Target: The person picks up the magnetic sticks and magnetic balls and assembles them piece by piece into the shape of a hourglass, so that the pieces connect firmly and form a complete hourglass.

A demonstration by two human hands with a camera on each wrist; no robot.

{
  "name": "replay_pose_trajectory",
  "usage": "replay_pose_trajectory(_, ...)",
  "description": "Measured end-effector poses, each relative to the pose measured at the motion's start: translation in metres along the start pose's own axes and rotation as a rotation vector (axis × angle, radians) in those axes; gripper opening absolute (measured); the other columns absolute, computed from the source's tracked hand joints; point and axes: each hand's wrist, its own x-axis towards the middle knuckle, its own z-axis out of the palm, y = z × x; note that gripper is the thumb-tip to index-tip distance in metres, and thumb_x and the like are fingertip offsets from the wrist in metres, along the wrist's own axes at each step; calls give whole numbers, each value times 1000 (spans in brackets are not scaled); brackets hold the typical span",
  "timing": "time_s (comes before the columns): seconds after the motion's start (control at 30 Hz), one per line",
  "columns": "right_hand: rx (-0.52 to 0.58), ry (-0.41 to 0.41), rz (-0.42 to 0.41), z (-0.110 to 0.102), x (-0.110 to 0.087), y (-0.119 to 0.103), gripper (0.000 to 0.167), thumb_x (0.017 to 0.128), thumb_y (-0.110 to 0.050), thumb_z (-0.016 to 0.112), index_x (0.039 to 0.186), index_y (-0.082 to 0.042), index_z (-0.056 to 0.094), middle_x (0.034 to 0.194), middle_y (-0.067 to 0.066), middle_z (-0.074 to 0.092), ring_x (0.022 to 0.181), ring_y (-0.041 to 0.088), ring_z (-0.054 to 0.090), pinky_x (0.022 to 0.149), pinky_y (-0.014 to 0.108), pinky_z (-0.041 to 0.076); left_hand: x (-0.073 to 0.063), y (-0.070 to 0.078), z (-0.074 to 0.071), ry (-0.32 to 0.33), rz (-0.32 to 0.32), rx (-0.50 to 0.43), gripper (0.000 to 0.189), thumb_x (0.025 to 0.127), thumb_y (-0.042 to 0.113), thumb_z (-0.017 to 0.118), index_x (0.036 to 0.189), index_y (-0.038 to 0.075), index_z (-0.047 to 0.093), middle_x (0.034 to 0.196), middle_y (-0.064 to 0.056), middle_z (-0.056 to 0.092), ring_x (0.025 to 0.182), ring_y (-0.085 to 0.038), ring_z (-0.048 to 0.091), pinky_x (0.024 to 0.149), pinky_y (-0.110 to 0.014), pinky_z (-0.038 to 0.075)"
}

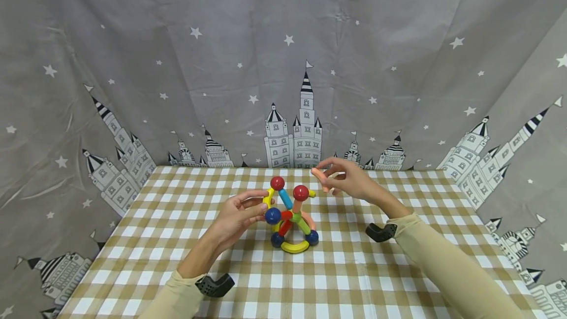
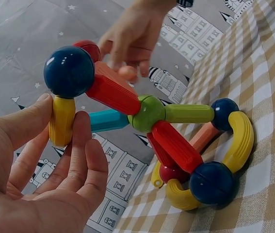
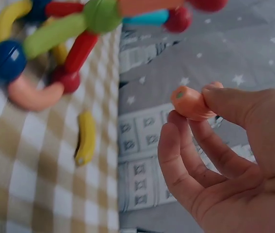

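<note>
A structure of magnetic rods and balls stands on the table, built around a green ball. My left hand pinches a yellow curved rod between thumb and fingers; a blue ball sits at its end, joined to a red rod. In the head view, two red balls top the structure, the nearer one on an orange rod. Behind and right of it, my right hand holds an orange curved rod by thumb and fingertips, apart from the structure.
A loose yellow curved rod lies on the checked tablecloth behind the structure. Curved yellow and orange rods join the balls at its base. A grey curtain printed with castles and stars hangs at the table's back edge.
</note>
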Motion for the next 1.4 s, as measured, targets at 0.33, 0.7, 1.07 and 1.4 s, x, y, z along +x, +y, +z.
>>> replay_pose_trajectory(0.33,158,12,17,6,6,-33,36,99,-17,71,134,-18,62,124,20,68,94,34,73,77,51,60,1,2,0,12,-9,19,41,96,4,72,134,-4,59,133,-27,62,109,-24,67,91,-38,56)
replay_pose_trajectory(0.7,232,-2,35,18,15,-45,36,98,-17,72,133,-17,63,125,21,66,97,33,71,77,48,61,2,2,-1,6,-5,25,42,96,4,72,135,-4,58,128,-21,66,111,-25,67,91,-37,56)
replay_pose_trajectory(1.07,233,-32,41,25,17,-45,33,100,-16,69,133,-15,63,121,18,66,95,32,70,75,48,61,1,2,1,19,-12,21,42,95,4,73,134,-4,59,130,-23,65,110,-25,67,90,-37,56)
replay_pose_trajectory(1.4,218,-57,65,24,18,-45,32,100,-18,70,131,-17,66,120,18,66,95,30,70,77,49,60,2,1,0,19,-16,29,43,95,6,73,134,-3,59,129,-21,66,111,-25,67,89,-36,56)
